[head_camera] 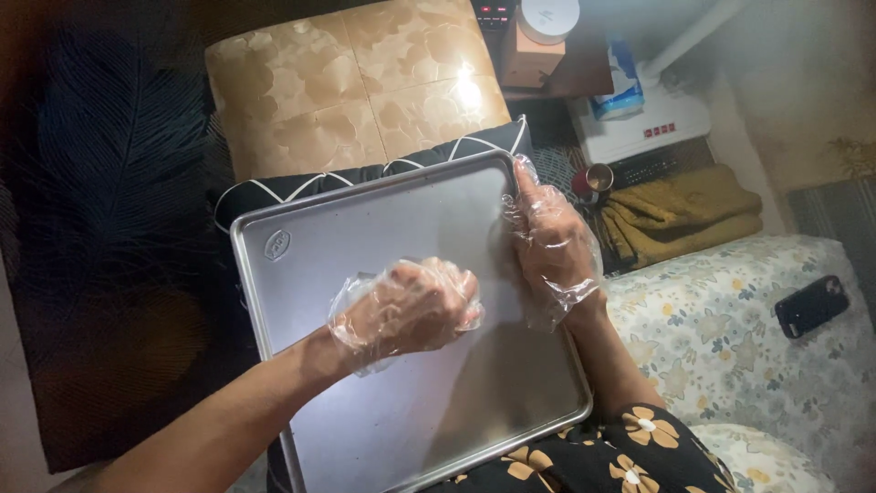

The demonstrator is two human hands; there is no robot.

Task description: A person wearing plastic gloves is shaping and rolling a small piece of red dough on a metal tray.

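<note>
Our right hand [550, 239] (gloved) grips baking tray [411, 402] rim, steadying it; left hand [411, 306], fisted, presses tray floor; contents of fist, we cannot tell.

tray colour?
Plain silver-grey metal tray, held by both gloved hands; head view.

A home, a lived-in sitting or bedroom corner: a flower-print bed cover [730, 338] lies right of the right hand [552, 242], a folded mustard towel [684, 215] beyond it, a dark patterned cushion [365, 173] just past the hands.
</note>
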